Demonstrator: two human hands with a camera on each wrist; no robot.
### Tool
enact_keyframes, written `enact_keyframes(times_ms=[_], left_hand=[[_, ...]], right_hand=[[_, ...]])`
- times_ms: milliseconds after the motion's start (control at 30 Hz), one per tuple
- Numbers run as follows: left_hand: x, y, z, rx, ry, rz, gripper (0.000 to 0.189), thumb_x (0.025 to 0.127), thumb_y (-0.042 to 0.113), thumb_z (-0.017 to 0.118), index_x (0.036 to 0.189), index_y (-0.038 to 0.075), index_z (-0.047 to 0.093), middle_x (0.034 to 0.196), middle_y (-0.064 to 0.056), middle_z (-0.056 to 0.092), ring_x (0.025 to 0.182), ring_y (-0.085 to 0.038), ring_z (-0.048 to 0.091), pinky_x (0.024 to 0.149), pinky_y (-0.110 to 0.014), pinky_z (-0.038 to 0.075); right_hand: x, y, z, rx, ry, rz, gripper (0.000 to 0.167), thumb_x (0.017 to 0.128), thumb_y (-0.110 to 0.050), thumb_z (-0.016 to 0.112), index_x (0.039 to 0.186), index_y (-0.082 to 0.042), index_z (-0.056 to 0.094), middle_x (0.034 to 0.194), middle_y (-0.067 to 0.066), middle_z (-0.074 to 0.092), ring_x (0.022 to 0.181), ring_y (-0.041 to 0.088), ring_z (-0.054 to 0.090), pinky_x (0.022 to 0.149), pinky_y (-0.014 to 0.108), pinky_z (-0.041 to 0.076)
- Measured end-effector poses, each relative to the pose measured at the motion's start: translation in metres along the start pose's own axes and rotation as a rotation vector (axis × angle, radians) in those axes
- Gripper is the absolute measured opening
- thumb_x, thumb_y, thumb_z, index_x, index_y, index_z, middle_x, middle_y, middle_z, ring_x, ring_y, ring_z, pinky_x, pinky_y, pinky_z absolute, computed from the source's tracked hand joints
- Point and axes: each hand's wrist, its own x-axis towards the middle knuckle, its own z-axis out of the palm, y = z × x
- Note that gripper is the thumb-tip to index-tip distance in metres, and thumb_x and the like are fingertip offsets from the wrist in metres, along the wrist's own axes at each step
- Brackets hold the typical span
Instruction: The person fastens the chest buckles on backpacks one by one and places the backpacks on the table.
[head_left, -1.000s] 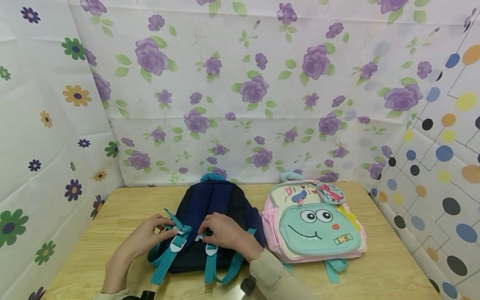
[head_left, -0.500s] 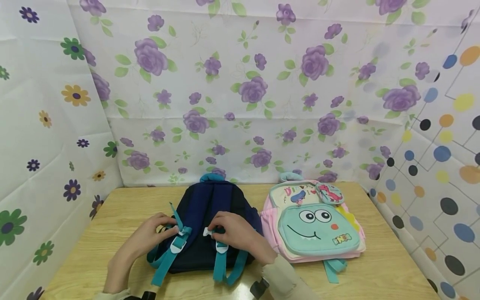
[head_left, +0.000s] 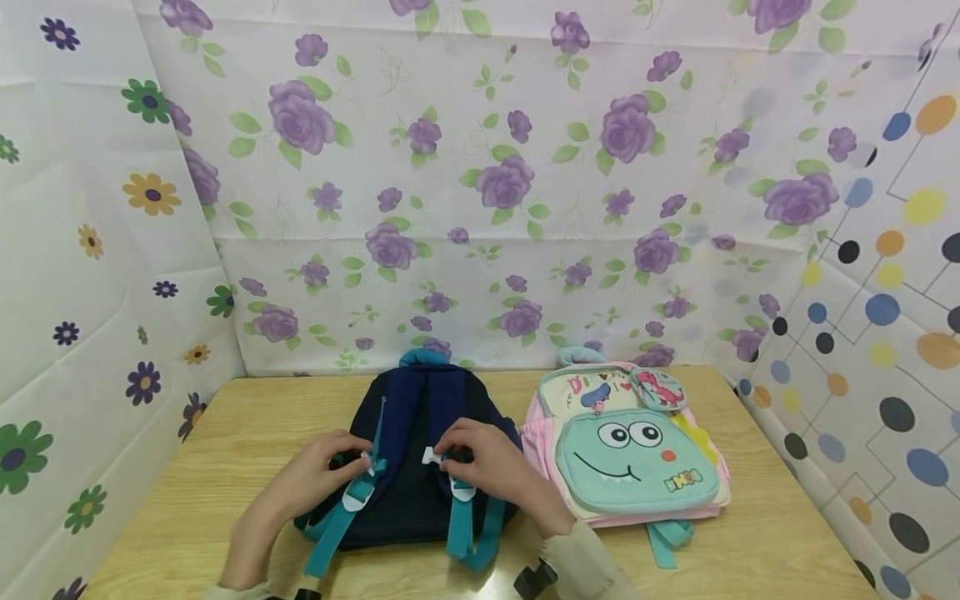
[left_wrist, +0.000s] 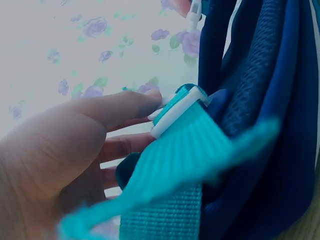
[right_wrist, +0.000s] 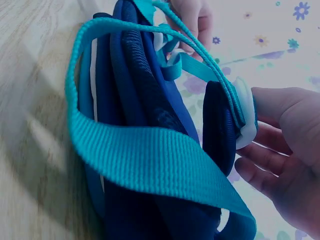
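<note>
A dark navy backpack (head_left: 405,525) lies with its shoulder straps up, trimmed with teal webbing (head_left: 330,542). At its left strap, my left hand (head_left: 318,471) pinches a small white buckle piece (head_left: 369,463) tied to teal webbing, whose thin end points up. My right hand (head_left: 491,467) pinches another white buckle piece (head_left: 432,456) at the right strap, prongs facing left. The two pieces are apart, over the middle of the bag. Below them, each strap carries a white adjuster (head_left: 462,490). The right wrist view shows a loose teal loop (right_wrist: 150,155) below the right hand.
A pink and mint children's backpack (head_left: 637,467) with a cartoon dinosaur face lies right beside the navy one. Both rest on a wooden table (head_left: 780,533). Patterned cloth (head_left: 450,167) hangs behind and at both sides.
My right hand has moved right with its buckle piece and strap, widening the gap between the pieces. My left hand has shifted slightly right, its thin webbing end now standing more upright.
</note>
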Motion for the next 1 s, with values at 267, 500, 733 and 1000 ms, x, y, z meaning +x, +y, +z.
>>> enact_keyframes(times_ms=[267,500,733,1000], left_hand=[[0.003,0.008,0.005,-0.032,-0.014,-0.043,0.029,0.098,0.033,0.063,0.122,0.018,0.068,0.121,0.0,0.068,0.117,-0.027,0.061,0.096,-0.047,0.051],[0.006,0.009,0.011,0.006,0.032,-0.032,0.026,0.097,0.024,0.066,0.121,0.014,0.07,0.115,0.001,0.071,0.106,-0.018,0.066,0.087,-0.037,0.055],[0.007,0.012,0.015,0.027,0.073,-0.008,0.032,0.092,0.028,0.072,0.12,0.013,0.07,0.116,-0.003,0.071,0.111,-0.026,0.066,0.092,-0.045,0.054],[0.009,0.015,0.017,0.038,0.092,0.024,0.031,0.089,0.024,0.075,0.119,0.016,0.071,0.114,0.0,0.072,0.109,-0.023,0.066,0.092,-0.044,0.054]], right_hand=[[-0.007,0.009,-0.004,0.089,0.053,-0.004,0.014,0.092,-0.018,0.072,0.107,-0.019,0.073,0.107,-0.006,0.066,0.087,0.007,0.064,0.076,0.022,0.054],[-0.012,0.013,-0.007,0.081,0.108,0.023,0.015,0.091,-0.02,0.074,0.105,-0.023,0.074,0.106,-0.011,0.065,0.084,0.002,0.062,0.072,0.021,0.054],[-0.013,0.012,-0.012,0.116,0.092,0.034,0.015,0.092,-0.018,0.073,0.107,-0.02,0.073,0.108,-0.007,0.066,0.085,0.003,0.062,0.073,0.024,0.055],[-0.016,0.016,-0.017,0.178,0.098,0.049,0.015,0.093,-0.019,0.071,0.109,-0.02,0.073,0.109,-0.005,0.065,0.085,0.004,0.061,0.074,0.022,0.054]])
